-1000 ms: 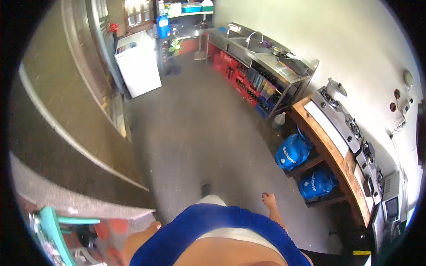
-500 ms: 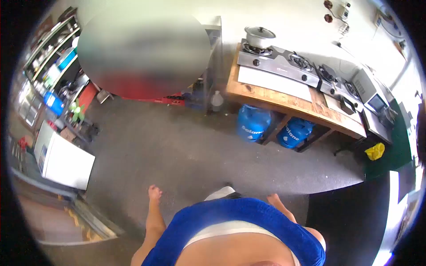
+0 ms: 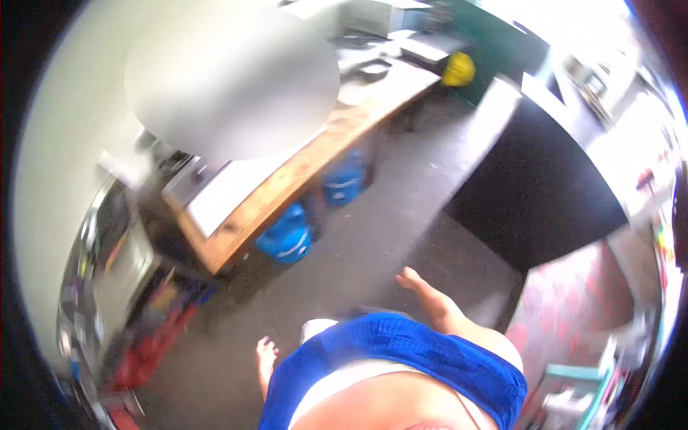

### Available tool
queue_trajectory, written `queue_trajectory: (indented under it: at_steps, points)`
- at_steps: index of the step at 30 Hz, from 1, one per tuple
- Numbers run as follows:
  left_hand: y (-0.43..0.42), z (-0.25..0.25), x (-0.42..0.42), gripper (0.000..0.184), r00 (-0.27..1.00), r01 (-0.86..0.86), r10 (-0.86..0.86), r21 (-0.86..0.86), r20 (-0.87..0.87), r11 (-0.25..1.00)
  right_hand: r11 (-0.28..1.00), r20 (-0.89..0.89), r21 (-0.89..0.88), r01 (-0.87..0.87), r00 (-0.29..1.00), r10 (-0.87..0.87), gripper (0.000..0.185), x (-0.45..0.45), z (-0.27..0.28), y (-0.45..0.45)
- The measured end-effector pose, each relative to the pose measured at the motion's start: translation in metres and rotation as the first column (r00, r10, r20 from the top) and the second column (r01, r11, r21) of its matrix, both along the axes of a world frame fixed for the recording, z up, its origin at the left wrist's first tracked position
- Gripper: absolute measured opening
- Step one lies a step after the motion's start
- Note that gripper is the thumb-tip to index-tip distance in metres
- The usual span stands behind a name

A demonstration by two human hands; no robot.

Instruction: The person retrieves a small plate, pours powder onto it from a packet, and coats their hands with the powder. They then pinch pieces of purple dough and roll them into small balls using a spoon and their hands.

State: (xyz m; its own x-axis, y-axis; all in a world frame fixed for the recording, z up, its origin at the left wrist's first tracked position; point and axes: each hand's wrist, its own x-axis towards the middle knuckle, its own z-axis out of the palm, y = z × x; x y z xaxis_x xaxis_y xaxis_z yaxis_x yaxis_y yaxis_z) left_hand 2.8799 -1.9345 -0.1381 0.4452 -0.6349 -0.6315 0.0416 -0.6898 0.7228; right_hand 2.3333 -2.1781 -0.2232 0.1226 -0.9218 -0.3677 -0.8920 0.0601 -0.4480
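My left hand [image 3: 266, 352] hangs low beside my body with its fingers loosely apart and nothing in them. On the other side, my right hand [image 3: 411, 279] is held out over the floor, seen edge-on; its fingers look loosely stretched and I see nothing in them. Neither hand touches anything. Ahead stands a wooden table [image 3: 315, 161] with stove equipment on top, partly hidden by a grey blur. Two blue gas cylinders, a nearer one [image 3: 288, 240] and a farther one [image 3: 344, 179], stand under it.
A tall black panel [image 3: 537, 179] stands to the right, beside pink-red patterned flooring [image 3: 580, 301]. A yellow bag [image 3: 459, 69] hangs by the table's far end. Red crates or bins [image 3: 154, 347] lie at lower left. Teal-framed shelving [image 3: 598, 390] is at lower right.
My view has swung to the right: the table and cylinders have shifted left, and the black panel has come further in. My right arm reaches further forward; both hands remain without objects.
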Motion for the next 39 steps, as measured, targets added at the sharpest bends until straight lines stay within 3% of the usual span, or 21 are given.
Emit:
queue_trajectory:
  at_steps: [1, 4, 5, 7, 8, 11, 14, 16, 18, 22, 24, 25, 27, 31, 32, 33, 34, 36, 37, 39]
  points:
    - [-0.034, 0.008, 0.009, 0.046, 0.997, 0.081, -0.081, -0.001, -0.002, 0.997, 0.994, 0.036, 0.002, 0.108, 0.994, -0.108, 0.057, 0.013, 0.001, -0.011]
    - [-0.146, 0.051, 0.021, 0.039, 0.957, 0.290, -0.291, -0.057, -0.004, 0.955, 0.962, 0.165, 0.223, 0.160, 0.966, -0.199, 0.048, 0.044, 0.035, -0.052]
    - [-0.186, 0.061, 0.028, 0.036, 0.917, 0.399, -0.399, -0.104, 0.024, 0.911, 0.949, 0.164, 0.229, 0.218, 0.952, -0.259, 0.048, 0.048, 0.042, -0.056]
    - [-0.265, 0.101, 0.021, 0.036, 0.878, 0.465, -0.479, -0.204, -0.020, 0.861, 0.944, 0.226, 0.075, 0.320, 0.917, -0.329, 0.041, 0.047, 0.048, -0.066]
    - [-0.300, 0.131, 0.001, 0.036, 0.854, 0.491, -0.519, -0.255, -0.049, 0.833, 0.918, 0.231, 0.071, 0.391, 0.889, -0.397, 0.041, 0.026, 0.058, -0.066]
    - [-0.417, 0.149, -0.032, 0.037, 0.741, 0.623, -0.669, -0.310, -0.058, 0.718, 0.808, 0.170, 0.161, 0.566, 0.791, -0.588, 0.037, -0.005, 0.063, -0.048]
    - [-0.516, 0.152, -0.087, 0.038, 0.578, 0.742, -0.813, -0.367, -0.073, 0.561, 0.532, 0.114, 0.194, 0.824, 0.519, -0.847, 0.036, -0.024, 0.054, -0.008]
    - [-0.572, 0.158, -0.139, 0.041, 0.401, 0.849, -0.916, -0.374, -0.003, 0.373, 0.429, 0.070, 0.218, 0.877, 0.424, -0.903, 0.036, -0.042, 0.036, 0.028]
    - [-0.601, 0.187, -0.210, 0.044, 0.291, 0.892, -0.956, -0.373, 0.043, 0.255, 0.289, -0.133, 0.337, 0.896, 0.349, -0.928, 0.034, -0.058, 0.011, 0.056]
    - [-0.666, 0.183, -0.340, 0.054, 0.140, 0.904, -0.984, -0.420, 0.111, 0.081, 0.048, -0.209, 0.278, 0.960, 0.109, -0.972, 0.031, -0.083, 0.075, 0.055]
    - [-0.698, 0.177, -0.395, 0.060, 0.061, 0.925, -0.984, -0.381, 0.166, -0.007, -0.204, -0.170, 0.271, 0.941, -0.162, -0.972, 0.030, -0.108, 0.110, 0.030]
    - [-0.723, 0.161, -0.418, 0.060, 0.006, 0.918, -0.984, -0.390, 0.176, -0.064, -0.228, -0.157, 0.262, 0.938, -0.192, -0.969, 0.030, -0.131, 0.109, 0.014]
    - [-0.765, 0.147, -0.463, 0.058, -0.065, 0.914, -0.978, -0.382, 0.197, -0.138, -0.147, -0.100, 0.277, 0.950, -0.124, -0.987, 0.032, -0.178, 0.095, -0.017]
    - [-0.831, 0.155, -0.543, 0.053, -0.155, 0.931, -0.965, -0.295, 0.212, -0.215, -0.056, -0.112, 0.199, 0.978, -0.034, -0.993, 0.036, -0.279, 0.015, -0.114]
    - [-0.855, 0.153, -0.558, 0.053, -0.131, 0.938, -0.968, -0.289, 0.213, -0.191, 0.066, -0.075, 0.176, 0.982, 0.081, -0.994, 0.037, -0.305, -0.004, -0.147]
    - [-0.877, 0.154, -0.577, 0.054, -0.179, 0.929, -0.953, -0.277, 0.243, -0.246, 0.197, -0.042, 0.147, 0.969, 0.205, -0.978, 0.038, -0.331, -0.014, -0.183]
    - [-0.905, 0.147, -0.596, 0.055, -0.219, 0.920, -0.938, -0.263, 0.269, -0.290, 0.241, -0.043, 0.151, 0.959, 0.250, -0.967, 0.038, -0.351, 0.000, -0.228]
    - [-0.952, 0.150, -0.631, 0.060, -0.184, 0.935, -0.941, -0.243, 0.285, -0.256, 0.187, 0.114, 0.055, 0.981, 0.180, -0.977, 0.036, -0.379, 0.043, -0.311]
    - [-0.975, 0.154, -0.649, 0.063, -0.154, 0.946, -0.933, -0.223, 0.324, -0.234, 0.189, 0.182, 0.179, 0.965, 0.156, -0.971, 0.036, -0.400, 0.054, -0.353]
    - [-1.020, 0.169, -0.688, 0.068, -0.103, 0.956, -0.939, -0.227, 0.328, -0.184, 0.237, 0.330, 0.181, 0.954, 0.169, -0.929, 0.032, -0.433, 0.038, -0.427]
